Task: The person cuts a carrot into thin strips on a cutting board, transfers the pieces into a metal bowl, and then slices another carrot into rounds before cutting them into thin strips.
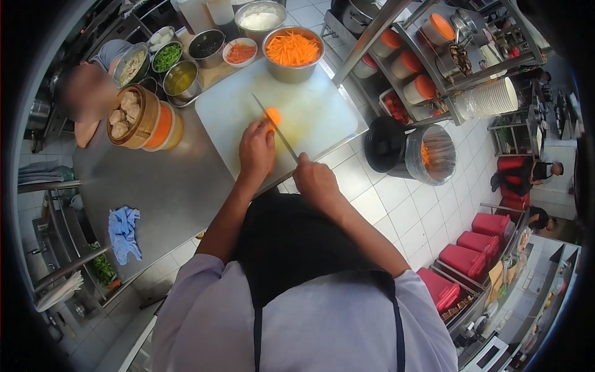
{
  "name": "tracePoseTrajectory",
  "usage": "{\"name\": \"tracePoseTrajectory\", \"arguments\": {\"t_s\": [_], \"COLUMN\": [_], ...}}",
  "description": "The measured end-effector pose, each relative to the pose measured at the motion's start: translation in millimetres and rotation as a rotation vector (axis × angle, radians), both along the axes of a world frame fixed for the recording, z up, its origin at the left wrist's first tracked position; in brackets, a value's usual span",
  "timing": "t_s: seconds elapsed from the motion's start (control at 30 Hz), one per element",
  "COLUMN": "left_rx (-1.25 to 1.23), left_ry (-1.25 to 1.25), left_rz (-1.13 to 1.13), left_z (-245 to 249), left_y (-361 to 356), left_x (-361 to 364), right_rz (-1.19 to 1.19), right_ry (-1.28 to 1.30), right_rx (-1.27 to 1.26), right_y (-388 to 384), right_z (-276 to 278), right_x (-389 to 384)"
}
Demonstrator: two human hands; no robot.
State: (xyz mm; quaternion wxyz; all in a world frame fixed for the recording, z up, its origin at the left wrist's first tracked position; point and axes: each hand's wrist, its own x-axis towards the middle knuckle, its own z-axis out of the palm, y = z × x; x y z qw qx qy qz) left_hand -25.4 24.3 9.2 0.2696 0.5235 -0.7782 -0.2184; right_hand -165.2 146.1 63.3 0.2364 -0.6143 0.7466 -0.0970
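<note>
On the white cutting board (322, 115) lies a carrot (273, 115), its bright orange end showing. Fingers of my left hand (256, 147) wrap round it from the near side and hide part of it. In my right hand (315, 181) is the handle of a kitchen knife (285, 142). The long blade runs up and to the left, right beside the carrot; whether it touches cannot be told. Beyond the carrot, at the board's far edge, stands a metal pot of carrot strips (294, 51).
A bamboo steamer with dumplings (133, 115) stands left of the board, near another person. Several bowls of ingredients, one with chopped greens (167, 57), line the back. A blue cloth (125, 232) lies on the steel table (180, 186). A lined bin (431, 154) stands right.
</note>
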Motion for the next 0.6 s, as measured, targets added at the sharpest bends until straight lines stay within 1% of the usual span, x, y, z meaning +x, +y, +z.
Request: {"name": "tracePoseTrajectory", "arguments": {"t_s": [0.1, 0.17, 0.2, 0.4, 0.5, 0.57, 0.6], "left_rx": [-0.011, -0.032, -0.026, -0.007, -0.037, -0.048, -0.038], "left_ry": [0.012, 0.025, 0.033, 0.073, 0.073, 0.046, 0.071], "left_rz": [0.009, 0.013, 0.015, 0.014, -0.013, -0.022, -0.007], "left_z": [-2, -5, -5, 5, 11, 12, 10], "left_y": [-1, -2, -2, 1, 2, 1, 2], "left_x": [1, 2, 1, -1, -4, -6, -5], "right_rz": [0.008, 0.079, 0.115, 0.079, 0.079, 0.055, 0.044], "right_ry": [-0.014, 0.069, 0.112, 0.161, 0.129, 0.06, 0.025], "right_rx": [-0.011, -0.035, -0.05, -0.054, -0.134, -0.186, -0.21], "right_y": [-19, -32, -39, -49, -46, -43, -40], "right_z": [-3, -39, -41, -42, -47, -45, -43], "right_x": [3, 3, 5, 12, 10, 6, 5]}}
